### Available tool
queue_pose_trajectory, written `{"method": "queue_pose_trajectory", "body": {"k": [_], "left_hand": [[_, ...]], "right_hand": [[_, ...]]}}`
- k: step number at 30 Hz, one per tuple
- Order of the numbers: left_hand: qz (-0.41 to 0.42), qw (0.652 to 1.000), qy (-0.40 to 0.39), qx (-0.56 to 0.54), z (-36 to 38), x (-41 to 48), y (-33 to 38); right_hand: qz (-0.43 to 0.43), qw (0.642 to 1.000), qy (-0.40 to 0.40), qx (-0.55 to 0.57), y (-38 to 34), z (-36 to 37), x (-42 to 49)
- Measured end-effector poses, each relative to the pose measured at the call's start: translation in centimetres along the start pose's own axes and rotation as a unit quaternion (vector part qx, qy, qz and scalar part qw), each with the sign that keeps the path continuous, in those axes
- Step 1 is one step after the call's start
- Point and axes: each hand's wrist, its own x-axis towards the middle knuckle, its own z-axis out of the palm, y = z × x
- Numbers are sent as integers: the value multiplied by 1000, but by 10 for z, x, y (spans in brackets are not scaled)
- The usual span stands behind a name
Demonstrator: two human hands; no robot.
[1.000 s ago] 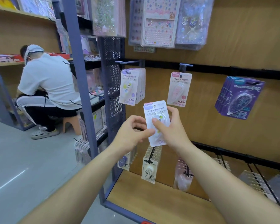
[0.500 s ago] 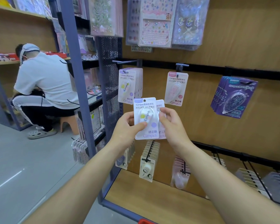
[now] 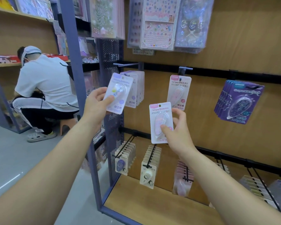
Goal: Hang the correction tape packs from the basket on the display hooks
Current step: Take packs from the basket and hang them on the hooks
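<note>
Pinching flat glossy lilac pack (image 3: 118, 93) between left hand (image 3: 96, 105) thumb and fingers, rectangular pink pack (image 3: 159, 118) in right hand (image 3: 178, 135) likewise.

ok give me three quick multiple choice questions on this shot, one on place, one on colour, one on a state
1. Where is the pink correction tape pack in the right hand against the hanging pink pack? A above B below C behind
2. Colour of the packs on the rightmost upper hook? A green B purple C orange
3. The left hand is A empty B flat on a shelf C gripping a lilac-topped pack
B: it sits lower, slightly left. B: purple cards. C: thumb pressed on its front.
</note>
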Motion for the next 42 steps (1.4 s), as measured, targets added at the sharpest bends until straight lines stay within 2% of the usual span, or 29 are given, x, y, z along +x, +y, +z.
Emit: {"method": "queue_pose_trajectory", "body": {"k": [6,11,20,29,37,42], "left_hand": [[30,999,-12,33,9,12,10],[16,999,-15,25,15,13,12],[17,999,16,21,13,13,3],[-11,999,-3,52,24,20,10],[4,992,1,127,31,21,-5],[35,963,-5,266,25,16,-14]], "right_hand": [[5,1000,-1,-3,2,-2,3],[-2,1000,5,3,-4,-10,1],[-63,997,25,45,-30,-30,-6],[-90,994,55,39,-47,-31,4],[-85,989,114,35,-54,-34,17],[-82,985,147,25,-49,-32,21]]}}
